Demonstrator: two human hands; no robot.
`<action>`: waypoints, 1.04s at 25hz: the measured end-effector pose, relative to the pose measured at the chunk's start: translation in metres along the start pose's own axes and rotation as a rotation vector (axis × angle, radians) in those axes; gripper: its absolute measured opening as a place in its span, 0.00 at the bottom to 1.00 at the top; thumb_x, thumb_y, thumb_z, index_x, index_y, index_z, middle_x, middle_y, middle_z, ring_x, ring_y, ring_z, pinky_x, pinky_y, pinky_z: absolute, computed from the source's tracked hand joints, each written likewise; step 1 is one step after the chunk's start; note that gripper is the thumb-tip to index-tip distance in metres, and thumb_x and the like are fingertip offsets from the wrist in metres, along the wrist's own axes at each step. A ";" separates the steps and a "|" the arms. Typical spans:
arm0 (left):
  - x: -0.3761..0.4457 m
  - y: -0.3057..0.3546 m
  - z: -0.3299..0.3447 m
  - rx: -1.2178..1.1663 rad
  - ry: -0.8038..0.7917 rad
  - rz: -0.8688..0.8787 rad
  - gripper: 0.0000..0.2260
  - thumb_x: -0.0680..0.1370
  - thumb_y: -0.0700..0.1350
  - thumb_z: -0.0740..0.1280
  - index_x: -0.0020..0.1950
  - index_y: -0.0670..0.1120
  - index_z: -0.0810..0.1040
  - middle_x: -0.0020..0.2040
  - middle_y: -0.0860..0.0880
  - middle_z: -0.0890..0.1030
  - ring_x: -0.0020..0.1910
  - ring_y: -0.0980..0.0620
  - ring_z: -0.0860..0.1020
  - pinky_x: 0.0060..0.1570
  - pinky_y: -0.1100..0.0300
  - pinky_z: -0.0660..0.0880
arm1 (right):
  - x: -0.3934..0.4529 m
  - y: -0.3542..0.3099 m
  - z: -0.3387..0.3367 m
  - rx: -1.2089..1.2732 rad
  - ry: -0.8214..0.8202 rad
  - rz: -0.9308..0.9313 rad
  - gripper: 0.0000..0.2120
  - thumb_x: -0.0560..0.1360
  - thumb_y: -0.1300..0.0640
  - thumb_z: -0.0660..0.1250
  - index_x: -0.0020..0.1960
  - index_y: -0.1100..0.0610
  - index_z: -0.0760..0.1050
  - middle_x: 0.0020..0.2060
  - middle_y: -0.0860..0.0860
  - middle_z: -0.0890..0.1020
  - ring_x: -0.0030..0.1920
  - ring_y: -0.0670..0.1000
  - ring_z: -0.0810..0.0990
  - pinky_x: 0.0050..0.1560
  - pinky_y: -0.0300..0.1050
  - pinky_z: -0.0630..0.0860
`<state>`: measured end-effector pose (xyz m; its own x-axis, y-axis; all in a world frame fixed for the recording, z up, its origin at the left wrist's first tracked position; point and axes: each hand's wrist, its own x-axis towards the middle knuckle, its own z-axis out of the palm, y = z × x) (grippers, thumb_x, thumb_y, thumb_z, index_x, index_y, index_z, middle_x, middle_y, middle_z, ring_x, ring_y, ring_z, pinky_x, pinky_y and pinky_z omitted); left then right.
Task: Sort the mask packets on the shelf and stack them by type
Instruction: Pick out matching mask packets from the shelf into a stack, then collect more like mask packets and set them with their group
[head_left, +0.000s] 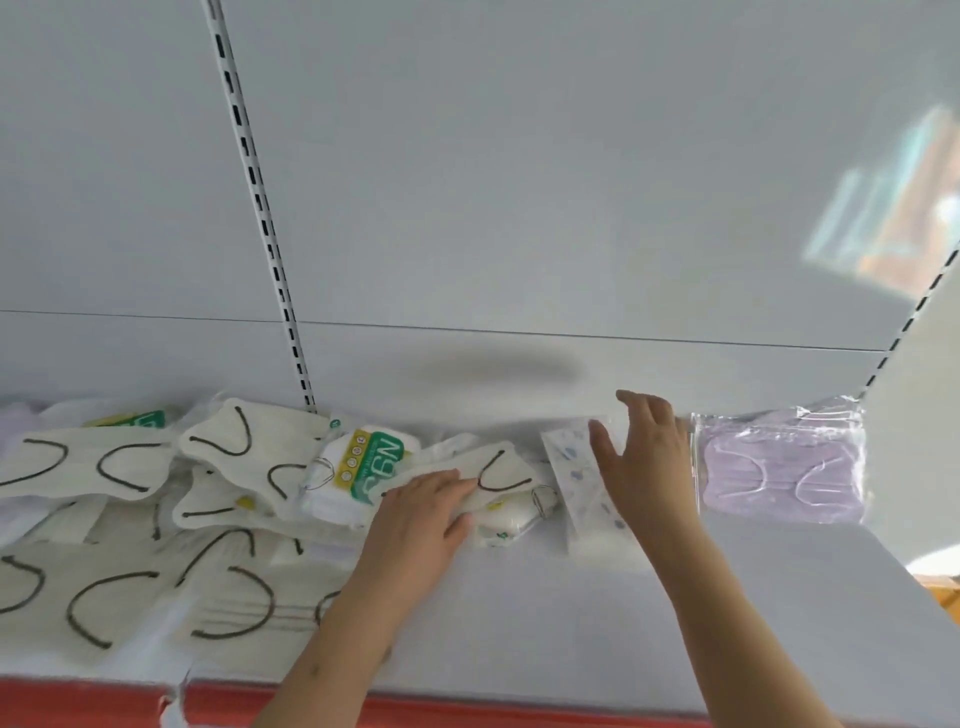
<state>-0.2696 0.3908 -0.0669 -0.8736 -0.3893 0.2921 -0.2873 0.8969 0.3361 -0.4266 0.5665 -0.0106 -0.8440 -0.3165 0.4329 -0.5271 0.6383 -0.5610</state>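
On the white shelf (727, 597), at about six o'clock of the view, both forearms reach forward. The left hand (421, 512) lies flat with straight fingers on a white packet with a dark ear-loop (493, 475), seemingly pressing it down so the loose pile beneath does not slide. The right hand (647, 457) is spread open, fingers straight, its palm against the printed packet (569, 467), which stands tilted on its edge; it looks like the hand is steadying or nudging this one rather than grasping it. Just at three o'clock of the right hand sits the lilac mask packet (779, 467), flat and apart, probably a sorted type. At nine o'clock of the left hand lie the green N95 packet (358, 467) and, beyond it, the jumble of white packets (104, 519), overlapping and unsorted, so most sorting appears to remain.
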 end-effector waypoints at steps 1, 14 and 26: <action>-0.002 0.000 -0.007 -0.047 0.048 0.007 0.17 0.82 0.48 0.63 0.71 0.54 0.75 0.70 0.54 0.76 0.69 0.54 0.74 0.66 0.61 0.68 | -0.014 -0.014 0.000 0.119 0.033 -0.113 0.13 0.79 0.54 0.67 0.61 0.56 0.77 0.57 0.53 0.79 0.57 0.57 0.77 0.55 0.51 0.74; -0.084 -0.078 -0.057 0.144 0.222 -0.411 0.28 0.74 0.42 0.71 0.75 0.45 0.70 0.75 0.44 0.70 0.75 0.42 0.66 0.73 0.42 0.64 | -0.061 -0.060 0.071 -0.314 -0.432 -0.304 0.20 0.80 0.45 0.60 0.69 0.50 0.69 0.64 0.48 0.76 0.65 0.53 0.71 0.56 0.47 0.72; -0.002 -0.053 -0.036 0.277 -0.100 -0.315 0.38 0.78 0.66 0.59 0.81 0.48 0.54 0.80 0.42 0.57 0.78 0.38 0.57 0.74 0.44 0.57 | -0.066 -0.084 0.050 0.124 -0.064 -0.099 0.15 0.80 0.49 0.63 0.39 0.57 0.74 0.35 0.48 0.75 0.37 0.54 0.73 0.28 0.44 0.61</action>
<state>-0.2382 0.3366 -0.0531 -0.7558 -0.6435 0.1212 -0.6292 0.7650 0.1376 -0.3309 0.4986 -0.0272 -0.7898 -0.4200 0.4471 -0.6129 0.5117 -0.6021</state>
